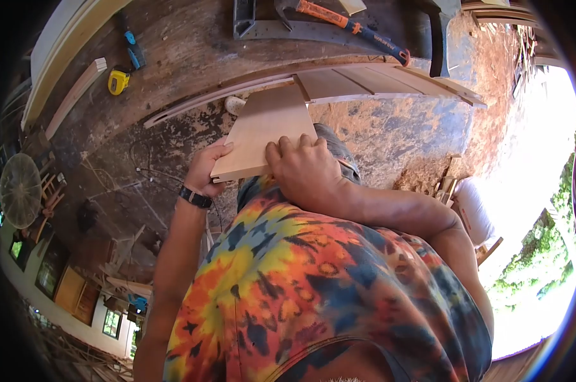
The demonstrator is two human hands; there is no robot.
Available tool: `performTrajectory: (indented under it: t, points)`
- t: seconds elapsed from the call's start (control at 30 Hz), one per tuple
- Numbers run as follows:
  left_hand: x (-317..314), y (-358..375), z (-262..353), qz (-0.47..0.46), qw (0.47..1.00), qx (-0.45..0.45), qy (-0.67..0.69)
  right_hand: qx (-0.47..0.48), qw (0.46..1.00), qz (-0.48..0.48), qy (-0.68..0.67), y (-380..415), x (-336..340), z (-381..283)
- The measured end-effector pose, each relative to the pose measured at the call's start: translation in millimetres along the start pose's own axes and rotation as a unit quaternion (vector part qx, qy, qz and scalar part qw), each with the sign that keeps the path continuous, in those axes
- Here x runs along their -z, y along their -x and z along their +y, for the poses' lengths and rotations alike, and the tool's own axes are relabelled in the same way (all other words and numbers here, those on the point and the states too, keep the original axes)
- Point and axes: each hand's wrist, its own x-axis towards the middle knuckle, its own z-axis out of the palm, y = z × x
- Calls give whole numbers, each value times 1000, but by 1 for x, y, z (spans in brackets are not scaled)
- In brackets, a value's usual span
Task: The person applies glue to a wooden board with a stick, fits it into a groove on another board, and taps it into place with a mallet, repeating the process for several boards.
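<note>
A pale wooden board point(262, 121) with a grooved edge lies in front of my body, tilted toward me. My left hand point(205, 167) grips its near left corner, thumb on the upper face and the other fingers underneath. Curled over the near right side is my right hand point(306, 169), its fingertips pressed on the board's face; its thumb is hidden. The far end of the board meets a long wooden frame piece point(192, 105) on the workbench. Several flat panels point(348, 83) sit side by side along that piece to the right.
On the workbench point(180, 38) lie an orange-and-blue hammer point(355, 27), a yellow tape measure point(118, 82), a blue-handled tool point(135, 51) and a wood strip point(76, 99). A dark metal clamp or bar point(439, 44) stands at the back right. A round fan point(20, 191) is at far left.
</note>
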Motion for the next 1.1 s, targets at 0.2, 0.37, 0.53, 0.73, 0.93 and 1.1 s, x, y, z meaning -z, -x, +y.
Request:
performTrajectory:
  t: [0.2,0.37,0.53,0.73,0.93,1.1]
  points:
    - [6,-7,-1,-2,1000,12,4,14,999,-7,-36,-10,-11,14]
    - [14,-18,2,48,996,74,-26,-23,996,-63,-54,-20,-16,11]
    - [11,-28,3,103,992,72,-34,-47,993,-73,-79,-26,-20,15]
    - [10,-36,-2,131,990,59,-7,-40,992,-100,-59,-30,-20,17]
    - [28,-78,-18,140,989,39,-5,-52,988,-129,-73,-42,-26,27]
    - [48,-124,-17,208,971,78,-87,-67,986,-139,-58,-69,-92,52]
